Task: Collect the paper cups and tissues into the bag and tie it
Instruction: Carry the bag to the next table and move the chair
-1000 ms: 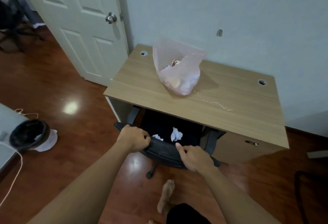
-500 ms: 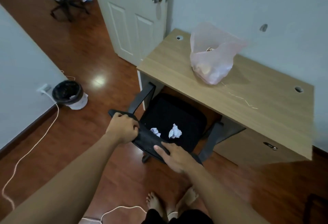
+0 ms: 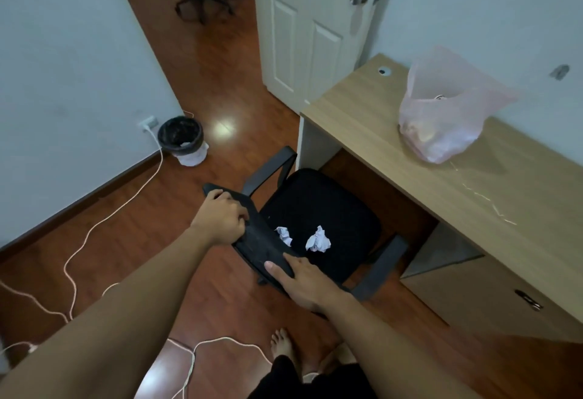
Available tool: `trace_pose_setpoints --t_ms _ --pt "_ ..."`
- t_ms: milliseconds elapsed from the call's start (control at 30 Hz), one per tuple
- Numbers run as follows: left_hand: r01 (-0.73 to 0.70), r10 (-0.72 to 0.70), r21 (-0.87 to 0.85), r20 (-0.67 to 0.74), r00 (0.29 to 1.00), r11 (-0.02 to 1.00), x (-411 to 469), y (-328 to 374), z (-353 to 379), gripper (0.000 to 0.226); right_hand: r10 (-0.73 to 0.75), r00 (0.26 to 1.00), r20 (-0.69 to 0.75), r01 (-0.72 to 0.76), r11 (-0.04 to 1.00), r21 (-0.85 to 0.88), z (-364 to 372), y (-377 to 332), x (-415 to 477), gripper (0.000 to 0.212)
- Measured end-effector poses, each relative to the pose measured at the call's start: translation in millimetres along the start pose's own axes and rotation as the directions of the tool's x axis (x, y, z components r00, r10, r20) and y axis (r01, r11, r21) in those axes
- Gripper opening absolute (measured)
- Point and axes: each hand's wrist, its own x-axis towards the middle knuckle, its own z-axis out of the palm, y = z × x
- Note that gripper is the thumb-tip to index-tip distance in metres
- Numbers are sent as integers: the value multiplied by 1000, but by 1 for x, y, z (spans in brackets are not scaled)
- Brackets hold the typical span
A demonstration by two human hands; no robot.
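A pink translucent bag (image 3: 441,114) stands open on the wooden desk (image 3: 362,120), with cups dimly visible inside. Two crumpled white tissues lie on the seat of a black office chair (image 3: 340,206): one tissue (image 3: 318,239) mid-seat, a smaller tissue (image 3: 284,235) close to the backrest. My left hand (image 3: 222,218) grips the top of the chair's backrest. My right hand (image 3: 303,278) rests flat on the backrest's right part, fingers stretched out.
A thin string (image 3: 482,199) lies on the desk right of the bag. A black-lined bin (image 3: 183,139) stands by the left wall. White cables (image 3: 104,218) trail over the wooden floor. A white door (image 3: 312,26) is behind the desk. My bare feet (image 3: 284,348) are below the chair.
The chair has come out from under the desk toward me, exposing the whole seat. My right hand went from gripping the backrest to lying flat on it. The view swung left.
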Motion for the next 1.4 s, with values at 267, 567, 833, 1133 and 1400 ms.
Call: trace_pose_setpoints --t_ms 267,567,833,1133,1400 --pt "15 -15 8 1 1000 1000 -17 -12 -1 42 -32 997 77 35 998 -42 -1 -10 0 122" --pt "258 -225 -224 162 961 940 12 11 -33 36 -49 992 -114 55 997 53 -105 10 -5 86" --pt "204 -294 -654 -30 955 729 116 87 -116 29 -80 811 -580 128 991 42 -325 53 25 70" --pt "136 -409 -926 -21 912 352 280 229 -188 26 -238 522 -819 128 971 -201 -576 110 75 33" --pt "174 -416 -977 108 903 126 396 342 -201 25 -52 641 -765 -221 943 -250 -688 169 106 40"
